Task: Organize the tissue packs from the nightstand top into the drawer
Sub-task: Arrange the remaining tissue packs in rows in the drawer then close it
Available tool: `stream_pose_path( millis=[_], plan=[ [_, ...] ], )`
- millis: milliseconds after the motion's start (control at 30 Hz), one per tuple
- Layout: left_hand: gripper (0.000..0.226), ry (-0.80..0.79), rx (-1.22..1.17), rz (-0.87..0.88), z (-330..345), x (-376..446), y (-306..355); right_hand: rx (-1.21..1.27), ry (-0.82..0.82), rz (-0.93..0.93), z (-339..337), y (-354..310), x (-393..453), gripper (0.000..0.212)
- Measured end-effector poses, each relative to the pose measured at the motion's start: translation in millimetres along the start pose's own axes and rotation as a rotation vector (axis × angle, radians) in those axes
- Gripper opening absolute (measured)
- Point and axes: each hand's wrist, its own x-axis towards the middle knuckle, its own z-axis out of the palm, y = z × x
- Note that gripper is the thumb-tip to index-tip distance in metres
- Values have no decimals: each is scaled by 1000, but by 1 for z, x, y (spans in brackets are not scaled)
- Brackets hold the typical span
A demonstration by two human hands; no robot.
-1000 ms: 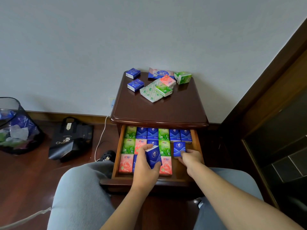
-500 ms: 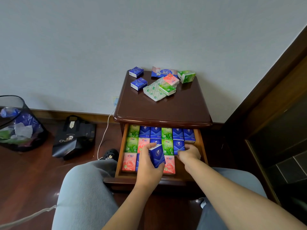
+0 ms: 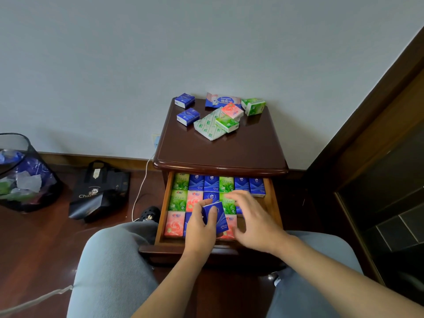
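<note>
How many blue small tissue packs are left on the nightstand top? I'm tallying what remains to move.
2. One blue pack sits at the back left corner of the nightstand top; the other blue pack lies just in front of it. None looks hidden.

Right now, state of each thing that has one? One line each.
drawer: pulled open, packs in rows inside
blue pack: gripped by left hand, tilted, above the rows
left hand: holds the blue pack
right hand: fingers spread, holds nothing, over the drawer
nightstand top: several packs on it
</note>
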Motion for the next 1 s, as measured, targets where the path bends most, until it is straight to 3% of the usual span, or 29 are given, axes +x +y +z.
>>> stream_pose_path(
  millis=[100,300,400,500,633,833,1000],
  plan=[
    [27,8,5,-48,8,7,2,-176,-82,-163,2,-11,-4,91],
    [57,-110,-77,-131,35,14,6,-167,6,-67,-9,-5,-3,78],
    [58,-191,174,-5,44,11,3,-333,78,-2,-23,14,-7,73],
    [41,-230,605,215,48,3,-9,-548,110,178,-32,37,-15,71],
    [43,-269,1064,429,52,-1,-21,-646,37,296,-28,58,-21,63],
    [59,-468,1200,332,51,14,-26,-706,-47,366,-16,61,-7,60],
    [61,-480,1204,286,52,14,-28,-684,-59,409,-15,64,0,46]
  ],
)
